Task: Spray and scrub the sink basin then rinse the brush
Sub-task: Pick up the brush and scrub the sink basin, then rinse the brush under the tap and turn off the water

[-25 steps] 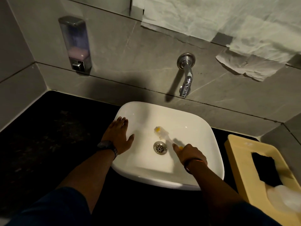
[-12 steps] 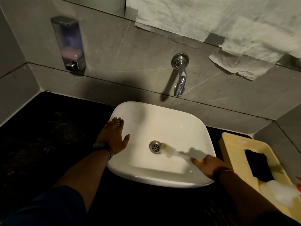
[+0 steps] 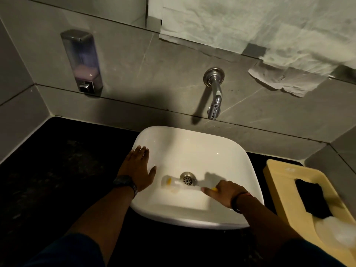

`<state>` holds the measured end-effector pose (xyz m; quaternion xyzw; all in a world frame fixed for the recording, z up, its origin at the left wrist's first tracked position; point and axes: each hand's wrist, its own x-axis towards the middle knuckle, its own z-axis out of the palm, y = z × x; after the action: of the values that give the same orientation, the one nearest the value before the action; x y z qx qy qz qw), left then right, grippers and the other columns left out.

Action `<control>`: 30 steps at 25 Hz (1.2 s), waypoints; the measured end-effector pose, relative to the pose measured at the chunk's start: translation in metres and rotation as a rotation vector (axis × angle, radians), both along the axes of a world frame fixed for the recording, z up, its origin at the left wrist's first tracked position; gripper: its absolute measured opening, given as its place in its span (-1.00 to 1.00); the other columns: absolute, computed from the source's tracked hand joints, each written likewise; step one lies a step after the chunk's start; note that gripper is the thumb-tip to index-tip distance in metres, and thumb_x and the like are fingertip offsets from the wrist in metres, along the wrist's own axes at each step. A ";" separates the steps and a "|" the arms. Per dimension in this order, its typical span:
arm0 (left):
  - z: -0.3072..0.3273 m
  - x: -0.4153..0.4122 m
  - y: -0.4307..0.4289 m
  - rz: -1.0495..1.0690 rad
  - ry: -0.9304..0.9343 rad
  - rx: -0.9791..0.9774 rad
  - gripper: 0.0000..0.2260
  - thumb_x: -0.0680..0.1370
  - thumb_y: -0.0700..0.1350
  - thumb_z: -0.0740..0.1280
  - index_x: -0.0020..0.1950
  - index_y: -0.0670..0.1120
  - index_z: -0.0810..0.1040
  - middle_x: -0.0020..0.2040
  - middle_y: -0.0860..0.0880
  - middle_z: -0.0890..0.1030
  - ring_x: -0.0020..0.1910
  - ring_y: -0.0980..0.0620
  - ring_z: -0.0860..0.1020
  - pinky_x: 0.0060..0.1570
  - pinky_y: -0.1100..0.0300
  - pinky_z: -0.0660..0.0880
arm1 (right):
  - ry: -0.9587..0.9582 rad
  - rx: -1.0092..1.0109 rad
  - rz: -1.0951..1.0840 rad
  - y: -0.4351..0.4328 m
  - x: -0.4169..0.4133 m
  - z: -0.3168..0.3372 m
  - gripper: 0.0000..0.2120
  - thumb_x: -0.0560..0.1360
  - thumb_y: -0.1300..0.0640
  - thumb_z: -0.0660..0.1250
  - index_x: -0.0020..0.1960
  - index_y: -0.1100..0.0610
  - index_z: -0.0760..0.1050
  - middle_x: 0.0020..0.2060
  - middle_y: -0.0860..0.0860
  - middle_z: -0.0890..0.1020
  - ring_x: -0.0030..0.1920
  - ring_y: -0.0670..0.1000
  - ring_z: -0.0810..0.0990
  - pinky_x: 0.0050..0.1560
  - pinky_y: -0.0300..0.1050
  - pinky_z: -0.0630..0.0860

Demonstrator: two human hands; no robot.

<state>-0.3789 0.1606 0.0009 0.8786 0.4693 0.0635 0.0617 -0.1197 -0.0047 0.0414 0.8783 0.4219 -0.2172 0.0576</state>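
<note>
A white square sink basin (image 3: 192, 147) sits on a black counter, with a metal drain (image 3: 187, 178) at its middle. My right hand (image 3: 224, 192) grips the yellow handle of a small brush (image 3: 171, 184). The blurred white and yellow brush head lies on the basin floor just left of the drain. My left hand (image 3: 137, 168) rests flat on the basin's left rim, fingers spread, holding nothing. A chrome tap (image 3: 214, 95) juts from the grey wall above the basin; no water shows.
A soap dispenser (image 3: 81, 61) hangs on the wall at the left. A yellow tray (image 3: 285, 182) at the right holds a black sponge (image 3: 312, 200) and a pale bottle (image 3: 335, 232). Crumpled paper (image 3: 250, 27) covers the mirror above. The black counter (image 3: 57, 170) stretches left.
The brush head swept from the back of the basin, past the drain's right side, to the drain's left. My right hand shifted right and back. My left hand stayed on the rim.
</note>
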 end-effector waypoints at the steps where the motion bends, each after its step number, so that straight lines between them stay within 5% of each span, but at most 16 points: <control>1: 0.002 0.000 0.004 0.002 -0.002 0.003 -0.37 0.54 0.17 0.01 0.49 -0.16 -0.01 0.54 -0.14 0.06 0.52 -0.09 -0.04 0.49 0.01 -0.11 | -0.035 0.007 -0.013 0.001 0.004 0.002 -0.17 0.29 -0.58 0.06 0.15 0.07 0.54 0.07 0.11 0.66 0.05 0.16 0.61 0.00 -0.05 0.48; 5: -0.002 0.003 -0.003 -0.024 0.047 0.016 -0.37 0.53 0.15 0.04 0.48 -0.17 0.04 0.53 -0.15 0.12 0.51 -0.11 -0.01 0.49 -0.03 -0.09 | -0.228 0.102 -0.322 -0.018 0.030 0.015 -0.26 0.41 -0.47 0.03 0.14 0.11 0.55 -0.07 0.12 0.65 -0.08 0.16 0.61 -0.06 -0.03 0.51; 7: -0.006 0.000 -0.007 -0.006 0.076 0.011 -0.39 0.52 0.15 0.05 0.47 -0.16 0.11 0.52 -0.15 0.16 0.51 -0.12 0.01 0.49 -0.03 -0.08 | -0.250 0.047 -0.306 -0.027 0.037 0.020 -0.28 0.43 -0.45 0.03 0.15 0.11 0.55 -0.12 0.10 0.62 -0.16 0.12 0.56 -0.11 -0.06 0.50; 9: -0.005 -0.001 -0.003 0.013 0.078 -0.015 -0.43 0.53 0.14 0.06 0.45 -0.15 0.19 0.51 -0.15 0.20 0.51 -0.11 0.03 0.48 -0.01 -0.07 | -0.182 -0.011 -0.240 -0.029 0.039 0.024 -0.25 0.42 -0.46 0.08 0.22 0.13 0.51 0.04 0.14 0.65 -0.07 0.14 0.58 -0.07 -0.07 0.49; 11: 0.008 0.013 0.005 -0.003 -0.086 -0.114 -0.51 0.55 0.11 0.10 0.39 -0.14 0.32 0.46 -0.15 0.31 0.48 -0.10 0.14 0.47 0.03 -0.01 | -0.009 -0.126 -0.157 -0.027 0.034 0.031 -0.19 0.37 -0.49 0.15 0.28 0.15 0.47 0.13 0.15 0.64 0.04 0.13 0.60 -0.02 -0.11 0.49; 14: 0.063 0.068 0.012 0.039 -0.650 -0.377 -0.66 0.56 0.04 0.20 0.22 -0.12 0.51 0.26 -0.13 0.54 0.27 -0.10 0.44 0.30 0.08 0.29 | 0.161 -0.216 -0.074 -0.013 0.018 0.051 -0.30 0.26 -0.54 0.21 -0.12 0.11 0.54 -0.36 0.03 0.62 -0.38 -0.01 0.55 -0.37 -0.18 0.40; 17: 0.130 0.126 0.015 0.019 -1.024 -0.552 -0.77 0.59 -0.02 0.17 -0.10 -0.05 0.58 -0.11 -0.09 0.60 -0.10 -0.03 0.51 0.00 0.09 0.39 | 0.340 0.014 -0.198 0.003 0.015 0.071 -0.39 0.32 -0.45 0.28 -0.46 0.08 0.28 -0.67 -0.07 0.35 -0.68 -0.04 0.27 -0.58 -0.30 0.21; 23: 0.174 0.177 0.018 0.008 -1.143 -0.742 -0.76 0.60 -0.15 0.11 -0.13 -0.11 0.55 -0.19 -0.09 0.54 -0.23 0.02 0.47 -0.15 0.22 0.41 | 0.497 0.211 -0.318 0.011 0.050 0.107 -0.40 0.36 -0.41 0.28 -0.51 0.03 0.18 -0.67 -0.06 0.22 -0.69 -0.03 0.11 -0.57 -0.32 0.07; 25: 0.167 0.181 0.016 0.035 -1.154 -0.829 -0.75 0.62 -0.13 0.08 0.01 -0.09 0.56 -0.09 -0.08 0.59 -0.12 0.04 0.51 -0.18 0.30 0.44 | 0.513 0.238 -0.318 0.007 0.064 0.111 -0.40 0.36 -0.41 0.27 -0.52 0.03 0.20 -0.65 -0.04 0.23 -0.66 -0.02 0.12 -0.54 -0.24 0.08; 27: 0.158 0.184 0.018 0.042 -1.169 -0.899 -0.73 0.63 -0.08 0.05 0.04 -0.06 0.54 0.03 -0.16 0.61 0.02 -0.04 0.53 0.00 0.18 0.43 | 0.516 0.242 -0.306 0.003 0.075 0.113 -0.38 0.34 -0.44 0.26 -0.54 0.04 0.20 -0.63 -0.02 0.24 -0.65 -0.02 0.13 -0.53 -0.21 0.09; 30: 0.159 0.193 0.024 0.045 -1.233 -1.020 -0.77 0.62 -0.11 0.05 0.01 -0.11 0.50 -0.15 -0.13 0.60 -0.21 0.08 0.59 -0.15 0.28 0.51 | 0.527 0.219 -0.304 -0.003 0.087 0.115 -0.37 0.28 -0.49 0.24 -0.56 0.04 0.22 -0.61 -0.01 0.24 -0.64 -0.02 0.13 -0.55 -0.24 0.09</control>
<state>-0.1863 0.1848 0.1600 0.5391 0.3395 0.3166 0.7028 -0.0328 -0.0075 0.1561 0.8458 0.3071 -0.3966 -0.1816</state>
